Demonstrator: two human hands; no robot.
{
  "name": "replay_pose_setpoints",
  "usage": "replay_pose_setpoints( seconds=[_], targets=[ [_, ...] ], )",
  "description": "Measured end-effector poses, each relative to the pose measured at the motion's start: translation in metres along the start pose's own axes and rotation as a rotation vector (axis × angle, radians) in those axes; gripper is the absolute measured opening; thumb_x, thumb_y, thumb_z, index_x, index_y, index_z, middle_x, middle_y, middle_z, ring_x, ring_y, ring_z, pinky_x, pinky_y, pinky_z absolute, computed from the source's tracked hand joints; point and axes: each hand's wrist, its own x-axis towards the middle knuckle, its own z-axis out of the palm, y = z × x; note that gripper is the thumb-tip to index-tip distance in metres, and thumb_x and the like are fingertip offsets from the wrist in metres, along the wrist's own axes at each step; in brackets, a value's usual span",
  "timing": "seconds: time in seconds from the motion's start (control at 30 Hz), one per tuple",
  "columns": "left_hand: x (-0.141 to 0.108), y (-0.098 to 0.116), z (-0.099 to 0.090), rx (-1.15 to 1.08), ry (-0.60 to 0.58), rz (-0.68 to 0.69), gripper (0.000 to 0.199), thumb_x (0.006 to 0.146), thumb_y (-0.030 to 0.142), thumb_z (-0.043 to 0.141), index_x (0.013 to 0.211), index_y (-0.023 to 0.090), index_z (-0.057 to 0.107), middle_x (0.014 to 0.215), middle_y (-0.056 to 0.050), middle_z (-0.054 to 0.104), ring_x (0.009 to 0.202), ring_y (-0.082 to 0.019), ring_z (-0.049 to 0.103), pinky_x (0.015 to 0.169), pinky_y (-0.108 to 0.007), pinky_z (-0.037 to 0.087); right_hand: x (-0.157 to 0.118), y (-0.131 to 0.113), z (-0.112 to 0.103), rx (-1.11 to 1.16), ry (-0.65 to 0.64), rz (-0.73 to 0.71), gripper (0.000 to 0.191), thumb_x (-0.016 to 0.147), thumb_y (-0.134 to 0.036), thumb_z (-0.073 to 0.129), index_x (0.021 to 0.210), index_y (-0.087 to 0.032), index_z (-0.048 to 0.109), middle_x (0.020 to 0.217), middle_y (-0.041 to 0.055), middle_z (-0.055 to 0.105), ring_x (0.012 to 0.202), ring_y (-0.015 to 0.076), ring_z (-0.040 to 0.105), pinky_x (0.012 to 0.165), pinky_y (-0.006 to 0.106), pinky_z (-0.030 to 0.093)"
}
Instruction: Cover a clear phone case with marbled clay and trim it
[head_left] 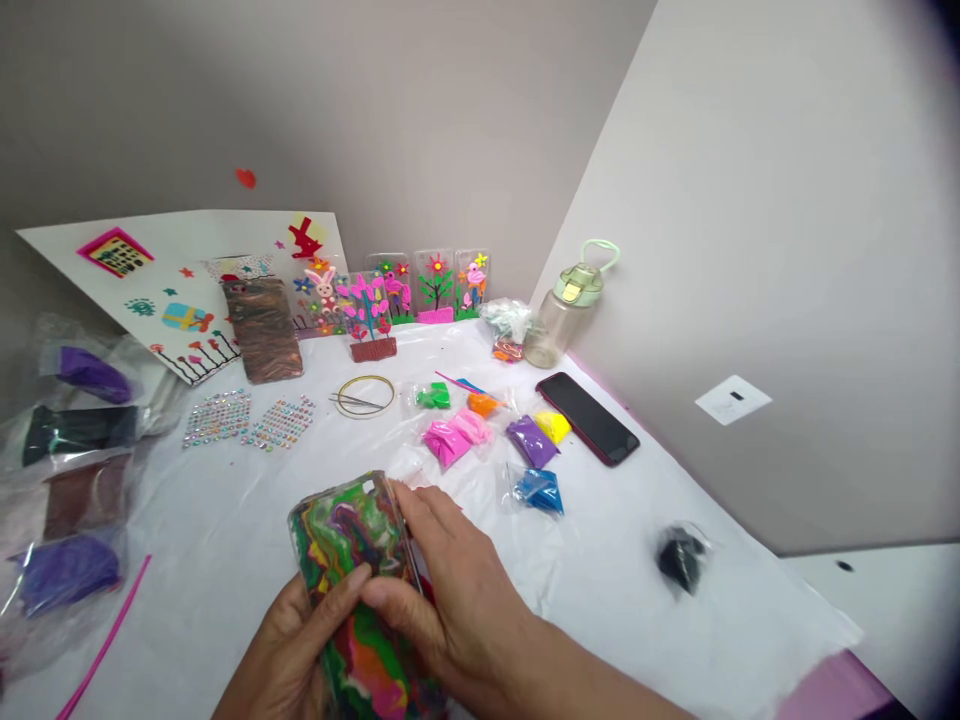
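A clear phone case [367, 650] covered in swirled green, red, purple and pink clay is held up at the lower middle, tilted slightly. My left hand [300, 640] grips its left edge, with the thumb lying on the clay surface. My right hand [465, 590] wraps round the right edge, its thumb also on the clay. The fingers behind the case are hidden. Just beyond the hands lie small bags of soft clay: pink [448, 442], purple [532, 441], blue [540, 490], yellow [553, 427] and green [433, 396].
Decorated clear cases [435, 285] lean on the back wall beside a brown-coated case [264, 330]. A bottle [562, 315] and a dark phone [589, 418] stand or lie at right, with a black clay bag [681, 558] nearer. Larger clay bags [71, 575] crowd the left; gem sheets [217, 417] lie nearby.
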Motion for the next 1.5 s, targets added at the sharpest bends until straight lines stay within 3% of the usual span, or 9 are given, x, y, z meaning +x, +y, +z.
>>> replay_pose_setpoints(
  seconds=[0.17,0.27,0.43,0.63,0.77,0.93,1.1,1.33,1.5],
  targets=[
    [-0.003,0.017,0.007,-0.07,-0.016,0.118,0.069,0.082,0.019,0.082,0.145,0.027,0.058,0.122,-0.01,0.078,0.104,-0.033,0.078,0.093,-0.044,0.064,0.003,-0.002,-0.01,0.341,-0.027,0.183,0.051,0.103,-0.043,0.051,0.146,-0.016,0.047,0.114,0.0093,0.066,0.094,0.0194,0.063,0.09,0.039,0.053],
    [-0.003,0.022,0.007,-0.092,-0.01,0.201,0.066,0.086,0.009,0.074,0.146,0.029,0.056,0.125,-0.008,0.077,0.103,-0.031,0.078,0.095,-0.043,0.063,0.003,-0.005,-0.009,0.45,-0.126,0.268,0.058,0.094,-0.038,0.067,0.146,-0.02,0.049,0.105,0.0045,0.066,0.086,0.0166,0.062,0.08,0.031,0.052],
    [0.0,0.025,0.0,-0.106,0.017,0.254,0.047,0.094,0.015,0.067,0.14,0.019,0.062,0.125,-0.012,0.077,0.107,-0.03,0.076,0.096,-0.041,0.063,0.006,-0.003,0.004,0.642,-0.174,0.318,0.023,0.089,-0.033,0.07,0.106,-0.018,0.071,0.078,-0.0013,0.061,0.066,0.0112,0.051,0.059,0.022,0.04],
    [0.002,0.032,-0.009,-0.197,-0.173,0.195,0.045,0.098,0.041,0.063,0.138,0.018,0.065,0.13,-0.01,0.075,0.122,-0.027,0.069,0.104,-0.032,0.056,0.01,0.016,0.01,0.937,-0.081,0.417,0.039,0.085,-0.048,0.076,0.105,-0.015,0.069,0.075,0.0004,0.066,0.056,0.0086,0.055,0.056,0.021,0.046],
    [0.003,0.034,-0.01,-0.227,-0.21,0.254,0.032,0.101,0.039,0.059,0.122,0.02,0.074,0.128,-0.009,0.075,0.12,-0.023,0.068,0.099,-0.029,0.057,0.01,0.023,0.014,1.057,-0.053,0.477,0.044,0.079,-0.047,0.083,0.104,-0.013,0.07,0.075,0.0005,0.066,0.051,0.0062,0.054,0.052,0.018,0.048],
    [0.002,0.029,-0.006,-0.084,-0.294,0.45,0.021,0.097,0.03,0.066,0.111,0.019,0.077,0.121,-0.009,0.076,0.112,-0.023,0.07,0.096,-0.028,0.057,0.009,0.021,0.018,1.125,-0.074,0.486,0.045,0.077,-0.046,0.087,0.102,-0.012,0.072,0.078,0.0011,0.067,0.048,0.0032,0.052,0.048,0.015,0.047],
    [-0.002,0.028,-0.006,-0.007,-0.308,0.498,0.021,0.091,0.029,0.074,0.109,0.019,0.077,0.112,-0.009,0.076,0.1,-0.021,0.07,0.09,-0.029,0.056,0.007,0.016,0.019,1.116,-0.084,0.451,0.042,0.078,-0.046,0.087,0.1,-0.014,0.074,0.074,-0.0002,0.066,0.047,0.0032,0.053,0.05,0.015,0.048],
    [-0.005,0.04,-0.012,0.036,-0.321,0.554,0.032,0.095,0.042,0.067,0.113,0.017,0.076,0.12,-0.016,0.075,0.111,-0.029,0.07,0.095,-0.037,0.055,0.005,0.023,0.017,1.037,-0.04,0.392,0.046,0.08,-0.048,0.084,0.111,-0.016,0.072,0.079,0.0022,0.069,0.054,0.0069,0.056,0.053,0.018,0.05],
    [-0.004,0.039,-0.009,0.109,-0.308,0.596,0.031,0.075,0.039,0.087,0.094,0.017,0.078,0.092,-0.011,0.078,0.085,-0.025,0.073,0.077,-0.031,0.057,0.003,0.038,0.023,0.966,-0.003,0.358,0.049,0.077,-0.047,0.087,0.114,-0.02,0.07,0.086,0.0039,0.074,0.062,0.0126,0.065,0.061,0.025,0.056]
  ],
)
